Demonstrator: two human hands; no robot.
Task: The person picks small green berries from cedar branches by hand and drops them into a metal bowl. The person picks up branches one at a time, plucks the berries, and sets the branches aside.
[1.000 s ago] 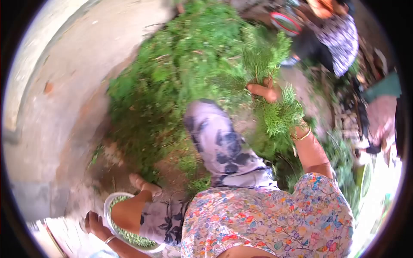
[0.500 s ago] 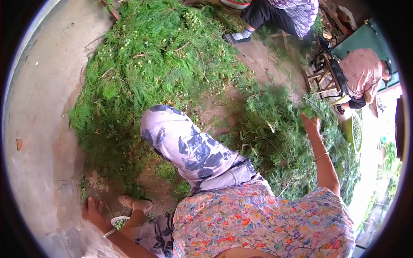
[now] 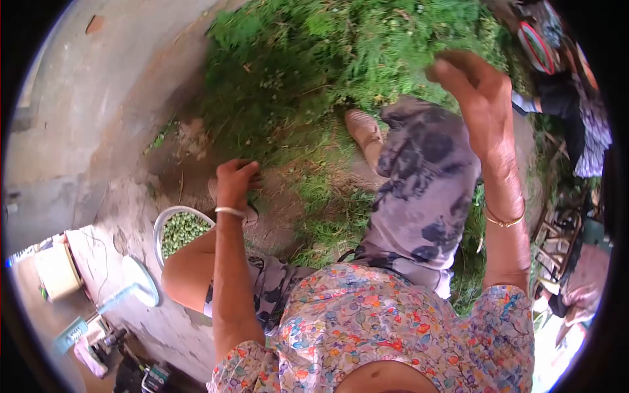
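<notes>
My left hand (image 3: 236, 182) hangs low between my legs, above the ground near my shoe, with a pale bangle at its wrist. Its thumb stands apart from loosely bent fingers, and no object shows in it. Up at the right, my right hand (image 3: 481, 101) is raised beside my knee, in front of a heap of feathery green branches (image 3: 282, 59). Motion smears its bent fingers, so I cannot make out whether they hold anything. A metal-rimmed bowl (image 3: 158, 230) of small green seed cones (image 3: 183, 232) sits beside my left leg.
A concrete wall or ledge (image 3: 131, 85) runs along the left. Another person (image 3: 583, 124) sits at the right, by a red-rimmed basin (image 3: 537, 47). Farther down is a person in pink (image 3: 586, 281) near a wooden chair (image 3: 557, 242). A white fan-like object (image 3: 139, 281) stands lower left.
My view has swung left and down. My right hand has left the branches on the right and is lifted near my knee. My left hand has come off the wall, over the ground.
</notes>
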